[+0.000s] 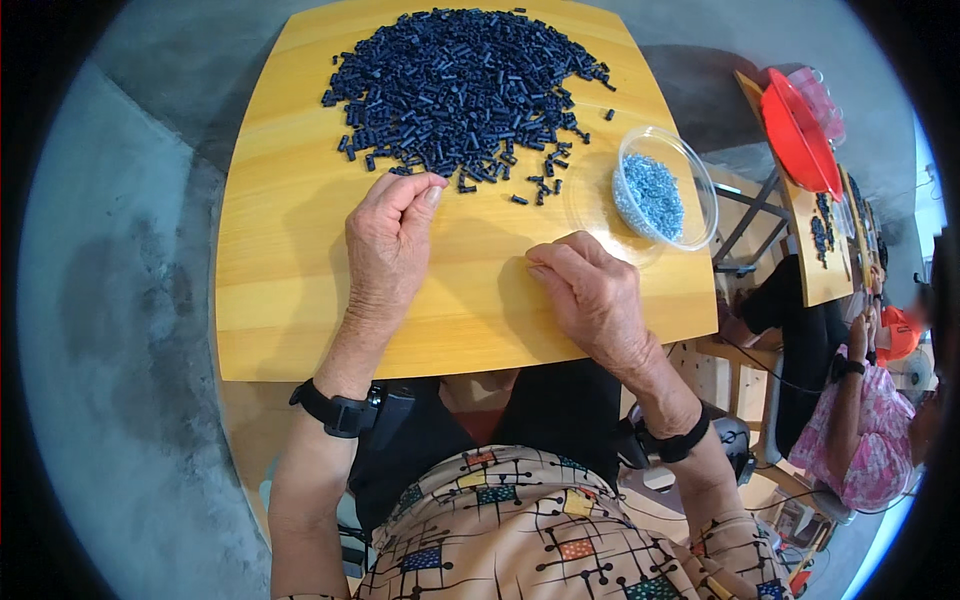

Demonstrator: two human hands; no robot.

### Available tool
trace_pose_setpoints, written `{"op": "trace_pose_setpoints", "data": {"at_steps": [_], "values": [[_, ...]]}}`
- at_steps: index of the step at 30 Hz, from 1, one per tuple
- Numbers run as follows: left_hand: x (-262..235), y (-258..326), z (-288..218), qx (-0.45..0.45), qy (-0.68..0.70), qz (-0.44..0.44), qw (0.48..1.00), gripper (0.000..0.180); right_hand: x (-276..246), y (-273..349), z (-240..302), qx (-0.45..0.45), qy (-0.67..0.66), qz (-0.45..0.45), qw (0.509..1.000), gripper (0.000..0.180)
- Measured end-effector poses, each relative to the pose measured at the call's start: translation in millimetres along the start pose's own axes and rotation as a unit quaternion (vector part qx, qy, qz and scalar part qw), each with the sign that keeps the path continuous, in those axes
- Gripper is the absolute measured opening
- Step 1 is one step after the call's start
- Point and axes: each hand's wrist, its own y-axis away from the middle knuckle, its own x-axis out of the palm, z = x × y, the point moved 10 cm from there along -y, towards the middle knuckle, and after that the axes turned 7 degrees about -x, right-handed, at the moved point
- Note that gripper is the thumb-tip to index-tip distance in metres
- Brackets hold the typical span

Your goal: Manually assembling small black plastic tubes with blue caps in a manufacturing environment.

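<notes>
A large heap of small dark cylindrical pieces (455,95) covers the far part of the yellow wooden table (290,270). At the near edge of this heap, my left hand (388,235) is closed, thumb pressed against the curled fingers. Whatever it may hold is hidden. My right hand (592,292) is closed over the table's near right part, thumb and forefinger together. Anything between those fingertips is too small or hidden to name. Just beyond it stands a clear round plastic tub (706,215) with many tiny light-blue parts (652,195) inside.
Several loose dark pieces (545,186) lie between the heap and the tub. To the right, another table (822,283) carries a red basin (800,135) and more dark pieces. A person in a pink patterned top (850,430) sits there. A grey wall (110,250) rises at left.
</notes>
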Motion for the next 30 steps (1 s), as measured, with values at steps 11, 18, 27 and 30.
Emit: {"op": "trace_pose_setpoints", "data": {"at_steps": [11,18,27,30], "values": [[8,0,9,-0.013,0.06,0.023,0.998,0.011,-15,-45,-26,0.029,0.09,-0.073,0.993,0.018],[13,0,-1,0.036,-0.018,0.04,0.998,0.006,15,-71,-64,0.082,0.216,0.016,0.973,0.009],[14,1,-4,0.037,-0.027,0.045,0.998,0.007,23,-75,-64,0.066,0.24,0.041,0.968,0.009],[16,2,-7,0.037,-0.031,0.066,0.997,0.009,-6,-74,-32,0.007,0.113,-0.073,0.991,0.007]]}}
